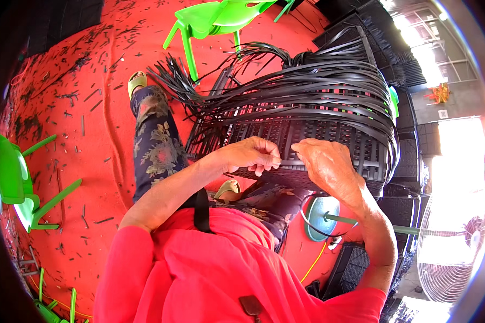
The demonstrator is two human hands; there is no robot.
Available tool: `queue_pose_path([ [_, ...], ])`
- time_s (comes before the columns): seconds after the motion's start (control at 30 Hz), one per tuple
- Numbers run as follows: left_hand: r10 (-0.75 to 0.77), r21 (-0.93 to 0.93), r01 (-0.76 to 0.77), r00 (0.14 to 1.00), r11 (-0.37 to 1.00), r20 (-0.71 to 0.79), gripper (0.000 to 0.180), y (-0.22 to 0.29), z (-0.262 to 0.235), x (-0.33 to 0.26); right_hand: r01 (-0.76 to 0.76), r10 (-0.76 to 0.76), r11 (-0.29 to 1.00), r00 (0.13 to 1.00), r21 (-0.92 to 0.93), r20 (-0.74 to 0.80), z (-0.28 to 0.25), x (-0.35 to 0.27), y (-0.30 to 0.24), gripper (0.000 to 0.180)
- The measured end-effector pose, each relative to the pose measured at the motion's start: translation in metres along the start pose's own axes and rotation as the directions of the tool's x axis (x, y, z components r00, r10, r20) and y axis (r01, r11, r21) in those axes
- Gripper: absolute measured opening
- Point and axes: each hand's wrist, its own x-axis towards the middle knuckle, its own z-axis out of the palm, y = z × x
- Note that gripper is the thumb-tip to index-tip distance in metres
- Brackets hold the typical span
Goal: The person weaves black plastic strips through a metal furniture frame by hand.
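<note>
Red floor (91, 107), littered with dark strip offcuts, is filling the left of the frame, with a green plastic chair (215, 19) standing at the top. At centre, the left hand (250, 154) is pinching a black strip on the woven black basket (318, 145); the right hand (326, 164) is gripping the basket's near rim just beside it.

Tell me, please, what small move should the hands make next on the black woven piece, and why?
Probably pull the black strip snug through the weave. Both the left hand and the right hand pinch it at the near edge of the black woven panel, and many loose strips lie unwoven over the top.
</note>
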Motion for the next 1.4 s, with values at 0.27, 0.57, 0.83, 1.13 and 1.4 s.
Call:
queue_pose_path([
  [0.27, 0.186, -0.286, -0.194, 0.981, 0.938, -0.057, 0.021, -0.001, -0.004, 0.003, -0.066, 0.069, 0.876, 0.998, 0.479, 0.013, -0.009, 0.009, -0.004, 0.015],
  [0.57, -0.017, -0.504, 0.011, 1.0, 0.864, -0.007, 0.019, -0.006, -0.003, 0.037, -0.013, 0.074, 0.942, 0.983, 0.334, -0.17, 0.0, 0.007, 0.003, 0.016],
  [0.83, 0.041, -0.503, 0.025, 0.992, 0.864, 0.119, 0.032, -0.007, -0.001, 0.026, 0.019, -0.006, 0.997, 0.986, 0.072, -0.167, 0.028, 0.019, 0.014, 0.02],
  [1.13, 0.004, -0.124, -0.013, 0.997, 0.992, -0.072, 0.016, -0.003, -0.004, 0.028, 0.106, -0.065, 0.965, 0.983, 0.239, -0.174, 0.025, 0.015, 0.015, 0.018],
  [1.4, 0.002, -0.321, -0.048, 0.99, 0.946, -0.139, 0.013, -0.012, 0.01, 0.019, 0.19, -0.102, 0.967, 0.9, 0.17, -0.424, 0.038, 0.016, 0.013, 0.02],
])
